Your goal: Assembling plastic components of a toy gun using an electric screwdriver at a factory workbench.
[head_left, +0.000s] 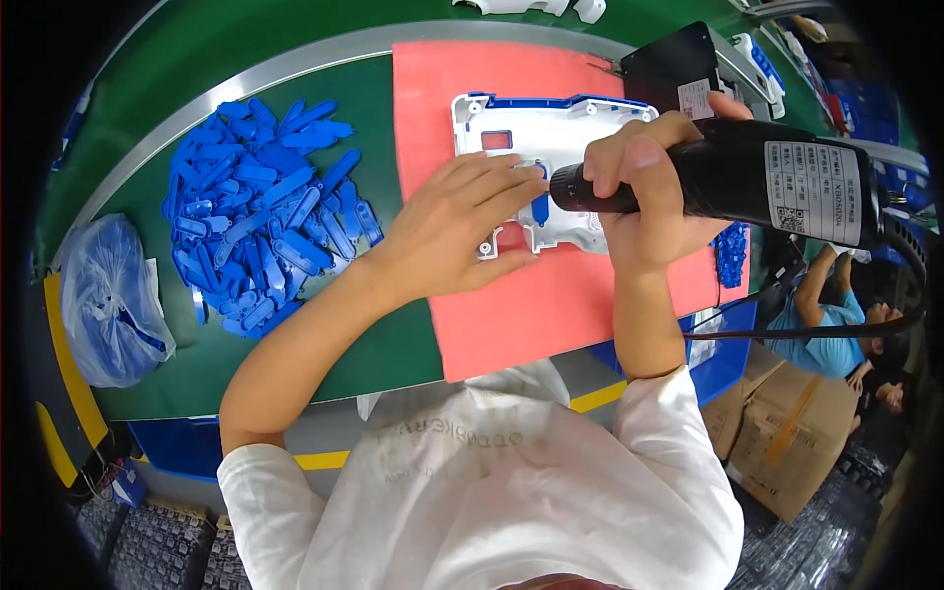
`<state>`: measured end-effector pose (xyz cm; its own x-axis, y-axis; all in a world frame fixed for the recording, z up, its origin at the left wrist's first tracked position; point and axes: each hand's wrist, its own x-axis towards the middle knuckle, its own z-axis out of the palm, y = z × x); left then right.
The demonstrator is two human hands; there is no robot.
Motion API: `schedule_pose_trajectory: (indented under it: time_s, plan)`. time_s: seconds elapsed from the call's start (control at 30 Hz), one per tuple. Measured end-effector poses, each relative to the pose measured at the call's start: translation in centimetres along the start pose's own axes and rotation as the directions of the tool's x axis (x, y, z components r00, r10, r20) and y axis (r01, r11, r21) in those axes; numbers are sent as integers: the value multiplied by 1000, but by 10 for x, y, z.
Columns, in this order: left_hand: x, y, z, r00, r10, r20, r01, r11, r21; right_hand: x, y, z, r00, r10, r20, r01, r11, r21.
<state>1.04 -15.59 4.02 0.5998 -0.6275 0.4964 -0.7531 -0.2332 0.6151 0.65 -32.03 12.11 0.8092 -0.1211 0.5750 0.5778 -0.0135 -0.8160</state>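
Note:
A white plastic housing point(590, 116) with a blue strip along its far edge lies on a pink mat point(511, 324). My left hand point(457, 221) holds its left part, fingers across the inside and thumb by the near edge. Beside my left fingertips, a narrow blue plastic piece point(540, 209) sits in the housing. My right hand point(649, 192) is wrapped round a black corded electric screwdriver point(728, 172), which lies nearly level over the housing's right side. The tool's ribbed nose is close to my left fingertips; its bit cannot be made out.
Left of the mat, a heap of blue plastic pieces point(261, 216) covers the green table, with a clear plastic bag point(113, 300) beyond it. Small blue parts point(730, 254) lie at the mat's right edge. A black cable point(787, 332) loops at right. Cardboard boxes point(792, 442) and people are further right.

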Motion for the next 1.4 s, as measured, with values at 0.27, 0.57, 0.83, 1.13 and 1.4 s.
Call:
schedule_pose_trajectory:
  time_s: [0.27, 0.57, 0.83, 1.13, 1.4]
  plan:
    - [0, -1, 1, 1000, 5, 5, -5, 1000, -10, -3, 8, -4, 997, -62, 55, 68, 990, -122]
    - [-2, -2, 3, 1000, -16, 0, 16, 1000, -18, -10, 9, -7, 984, -75, 165, 112, 967, -228]
    - [0, 0, 0, 999, -30, 33, 31, 999, -30, -4, 2, -17, 909, -93, 407, 242, 912, -332]
    - [1, 4, -6, 995, 17, 97, -17, 1000, -1, 3, -27, -34, 982, -178, -62, 176, 984, -37]
    - [4, 9, -6, 991, 13, 135, -23, 997, 74, 29, -49, -141, 817, -369, -443, 297, 928, -225]
